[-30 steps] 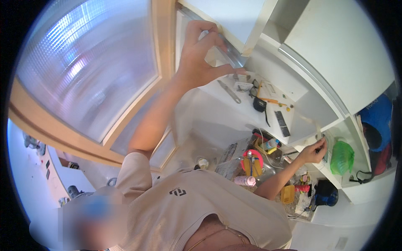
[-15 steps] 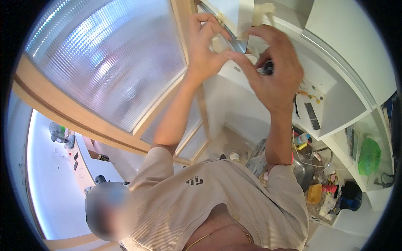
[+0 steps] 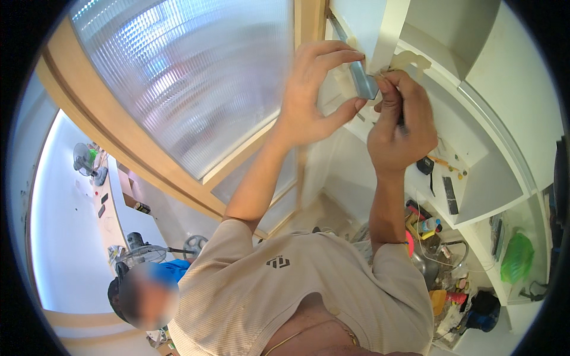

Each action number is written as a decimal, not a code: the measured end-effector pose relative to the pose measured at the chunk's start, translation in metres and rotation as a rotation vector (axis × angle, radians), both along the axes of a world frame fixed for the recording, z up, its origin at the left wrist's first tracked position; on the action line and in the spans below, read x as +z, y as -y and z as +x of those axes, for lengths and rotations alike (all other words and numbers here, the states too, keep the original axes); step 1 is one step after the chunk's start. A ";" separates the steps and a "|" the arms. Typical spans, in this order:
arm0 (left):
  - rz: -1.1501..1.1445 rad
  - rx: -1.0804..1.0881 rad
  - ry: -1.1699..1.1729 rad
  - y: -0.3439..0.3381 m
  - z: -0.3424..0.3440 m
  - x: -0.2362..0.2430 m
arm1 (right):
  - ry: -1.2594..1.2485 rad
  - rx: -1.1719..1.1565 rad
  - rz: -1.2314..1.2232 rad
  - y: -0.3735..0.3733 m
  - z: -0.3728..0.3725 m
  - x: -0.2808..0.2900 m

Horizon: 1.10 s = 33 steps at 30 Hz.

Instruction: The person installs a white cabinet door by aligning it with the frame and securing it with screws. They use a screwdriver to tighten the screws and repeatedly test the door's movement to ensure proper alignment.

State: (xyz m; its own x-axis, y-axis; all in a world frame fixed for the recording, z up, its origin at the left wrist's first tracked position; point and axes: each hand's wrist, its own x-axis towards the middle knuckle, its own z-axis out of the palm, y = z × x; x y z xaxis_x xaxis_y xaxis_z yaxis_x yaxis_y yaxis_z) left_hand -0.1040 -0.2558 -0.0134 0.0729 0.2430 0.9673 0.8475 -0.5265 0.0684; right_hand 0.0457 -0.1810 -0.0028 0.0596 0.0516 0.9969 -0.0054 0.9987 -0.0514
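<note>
My left hand is raised at the far middle. Its fingers and thumb are spread apart in a C, their tips at a shiny grey-blue metal strip along the lower edge of a white cabinet panel. Opposite, my right hand is closed, thumb and index finger pinched together near the strip's end. Something dark shows between its curled fingers, too covered to name. A loose beige piece of masking tape curls just above the right fingertips.
On my left stands a wood-framed ribbed glass door. White shelves at right hold a black tape measure, a dark flat bar and a green plastic bag. Clutter surrounds a metal sink. Another person is at lower left.
The view has shifted, so the surroundings sit lower. My right thumb and fingers, earlier apart, have come together into a pinch. My left hand has opened wider at the strip.
</note>
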 end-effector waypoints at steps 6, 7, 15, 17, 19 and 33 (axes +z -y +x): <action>0.093 0.018 0.087 0.000 0.019 0.008 | -0.066 0.864 -0.645 0.003 -0.013 0.007; 0.107 0.003 0.098 -0.002 0.017 0.010 | -0.061 0.949 -0.674 -0.006 -0.017 0.006; 0.260 0.231 -0.102 -0.006 -0.005 0.011 | -0.277 1.957 -1.180 -0.085 -0.075 0.005; 0.346 0.248 -0.099 -0.008 -0.014 0.011 | -0.450 2.103 -1.154 -0.131 -0.081 -0.002; 0.339 0.280 -0.017 0.000 -0.021 0.006 | -0.636 2.009 -1.094 -0.150 -0.080 0.002; 0.514 0.615 0.278 -0.003 -0.041 0.005 | 0.400 -0.348 -0.151 -0.108 0.006 -0.046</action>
